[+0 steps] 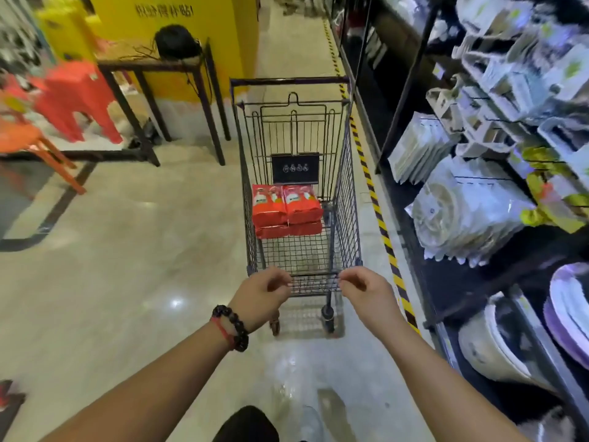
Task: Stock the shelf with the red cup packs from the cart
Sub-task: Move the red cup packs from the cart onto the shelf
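Observation:
Several red cup packs (287, 208) lie stacked in two piles on the floor of a wire shopping cart (347, 199), at its far end under a small black sign. The cart stands in the aisle with its push handle (288, 80) away from me. My left hand (263, 295), with a bead bracelet on its wrist, and my right hand (363, 290) are at the cart's near rim (315, 275). Their curled fingertips pinch the rim's wire, one at each side. The shelf (411, 100) runs along the right of the cart.
The shelf's tiers hold white bagged plates (459, 212), boxed goods and purple plates (570, 301). A yellow-black floor stripe (379, 215) runs beside it. At the left stand a dark table (153, 63) with a black bag, red stools (76, 97) and a yellow wall. Tiled floor lies open to the left.

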